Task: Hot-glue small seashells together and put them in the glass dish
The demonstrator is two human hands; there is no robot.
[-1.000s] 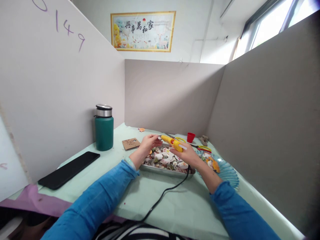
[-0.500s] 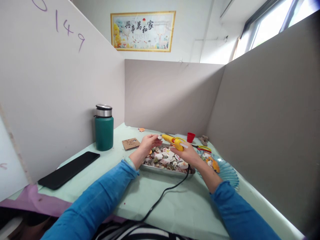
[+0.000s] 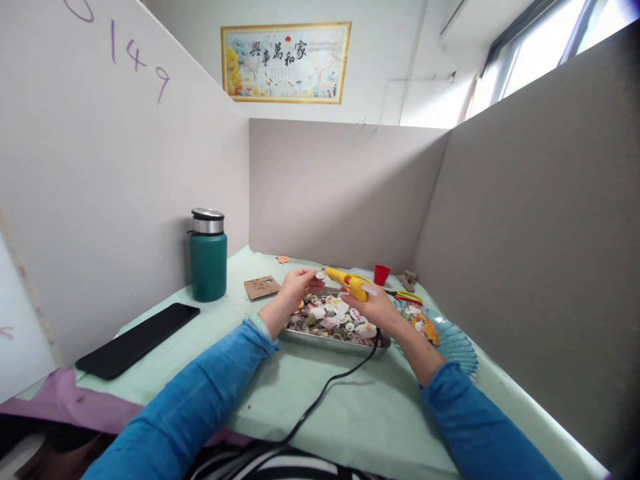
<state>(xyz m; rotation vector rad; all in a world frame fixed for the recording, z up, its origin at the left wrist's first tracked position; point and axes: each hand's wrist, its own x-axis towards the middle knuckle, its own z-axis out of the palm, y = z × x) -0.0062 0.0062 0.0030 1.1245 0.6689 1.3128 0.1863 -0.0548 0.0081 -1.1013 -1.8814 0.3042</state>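
Between the fingertips of my left hand is a small whitish shell, held above the back of a metal tray. My right hand is wrapped round a yellow hot glue gun, with a pale glue stick showing at its rear. The gun's nozzle points left at the shell, close beside it; whether they touch I cannot tell. Many mixed shells fill the tray under both hands. From the gun a black cord runs down over the table's front edge.
Left of the tray stand a green bottle, a black phone and a brown card. To the right are a blue scalloped plate with shells, a red cup and yellow-handled scissors or pliers. Grey partitions enclose the table.
The glue gun has shifted very slightly to the right, so its nozzle sits a little farther from the shell. My left hand stays nearly still.
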